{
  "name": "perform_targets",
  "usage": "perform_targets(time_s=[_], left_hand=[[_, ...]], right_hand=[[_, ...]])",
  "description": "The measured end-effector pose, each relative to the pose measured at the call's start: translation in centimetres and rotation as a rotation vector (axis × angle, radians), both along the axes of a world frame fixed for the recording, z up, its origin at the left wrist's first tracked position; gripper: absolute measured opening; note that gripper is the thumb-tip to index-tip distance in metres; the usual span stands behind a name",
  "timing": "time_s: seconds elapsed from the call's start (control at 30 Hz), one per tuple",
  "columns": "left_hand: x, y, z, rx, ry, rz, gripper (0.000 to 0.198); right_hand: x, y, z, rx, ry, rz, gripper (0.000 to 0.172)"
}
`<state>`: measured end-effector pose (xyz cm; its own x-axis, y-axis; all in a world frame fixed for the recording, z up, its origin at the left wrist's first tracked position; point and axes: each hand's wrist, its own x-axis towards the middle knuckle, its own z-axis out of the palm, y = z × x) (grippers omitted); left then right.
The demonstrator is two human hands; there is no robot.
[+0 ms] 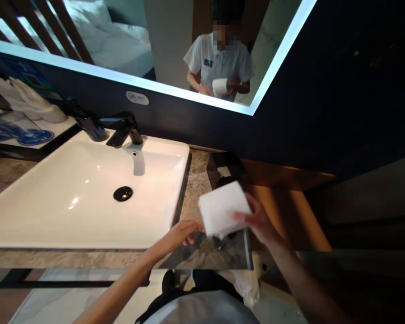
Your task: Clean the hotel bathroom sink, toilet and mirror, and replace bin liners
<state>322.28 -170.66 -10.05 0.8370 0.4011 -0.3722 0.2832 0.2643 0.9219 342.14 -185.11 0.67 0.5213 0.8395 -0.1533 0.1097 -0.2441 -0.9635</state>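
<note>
My right hand [258, 220] grips a folded white stack of tissue paper [222, 208] by its right edge and holds it above the marble counter [202, 252]. Just to the left, my left hand [184, 234] hovers with its fingers curled near the stack's lower left corner; I cannot tell whether they touch it. A black tissue box [222, 170] sits on the counter right behind the stack.
A white rectangular sink [37, 198] with a black faucet [123, 128] and black drain fills the left. Folded white towels [27, 103] lie on a tray at far left. A lit mirror [175, 54] reflects me holding the white stack. Dark wall at right.
</note>
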Motion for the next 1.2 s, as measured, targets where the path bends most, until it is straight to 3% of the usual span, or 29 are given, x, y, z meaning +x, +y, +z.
perform_targets(time_s=[0.07,0.1,0.17,0.23,0.33,0.4,0.47,0.53,0.6,0.67,0.73,0.83,0.93,1.0,1.07,1.13,1.2], left_hand=[[6.0,3.0,0.5,0.139,0.013,0.054,0.037],[9.0,4.5,0.7,0.225,0.035,0.091,0.035],[14.6,7.0,0.8,0.377,0.113,0.171,0.032],[18.8,8.7,0.5,0.478,0.189,0.231,0.032],[22.3,9.3,-0.4,0.550,0.239,0.276,0.035],[22.9,9.0,-0.8,0.589,0.274,0.286,0.037],[22.8,8.6,-0.9,0.620,0.316,0.277,0.042],[22.7,8.4,-0.6,0.645,0.352,0.258,0.047],[22.8,8.3,-0.1,0.700,0.388,0.253,0.051],[23.1,8.4,0.4,0.780,0.426,0.260,0.051],[23.4,8.3,0.7,0.838,0.449,0.263,0.049],[23.7,8.0,0.6,0.837,0.435,0.265,0.049],[23.6,7.8,0.1,0.811,0.404,0.281,0.050],[23.2,7.7,-0.3,0.773,0.356,0.291,0.049],[22.4,7.8,-0.6,0.711,0.274,0.298,0.048],[21.3,8.0,-1.0,0.639,0.188,0.319,0.046],[20.0,7.9,-1.6,0.576,0.127,0.372,0.042]], right_hand=[[6.6,4.2,0.7,0.015,-0.317,-0.257,0.051],[9.3,6.5,0.6,-0.028,-0.496,-0.314,0.049],[12.7,11.2,-1.0,-0.226,-0.778,-0.275,0.048],[13.8,15.1,-3.4,-0.458,-0.909,-0.156,0.051],[13.8,17.9,-6.2,-0.657,-0.961,-0.015,0.058],[14.1,17.1,-6.4,-0.711,-0.951,0.129,0.061],[14.7,14.5,-5.9,-0.612,-0.969,0.240,0.058],[14.5,10.7,-5.8,-0.404,-1.002,0.224,0.042],[13.0,6.5,-6.8,-0.349,-0.974,0.224,0.028],[10.2,2.9,-8.8,-0.508,-0.917,0.362,0.021],[7.1,0.6,-11.1,-0.690,-0.934,0.494,0.031],[3.6,-0.2,-13.7,-0.793,-1.046,0.510,0.052],[2.2,0.2,-14.5,-0.828,-1.057,0.555,0.057],[2.1,0.2,-13.8,-0.837,-1.040,0.594,0.057],[2.6,-0.2,-11.8,-0.818,-0.976,0.629,0.059],[3.5,-0.3,-8.4,-0.736,-0.874,0.633,0.065],[5.0,0.9,-4.5,-0.606,-0.846,0.549,0.075]])
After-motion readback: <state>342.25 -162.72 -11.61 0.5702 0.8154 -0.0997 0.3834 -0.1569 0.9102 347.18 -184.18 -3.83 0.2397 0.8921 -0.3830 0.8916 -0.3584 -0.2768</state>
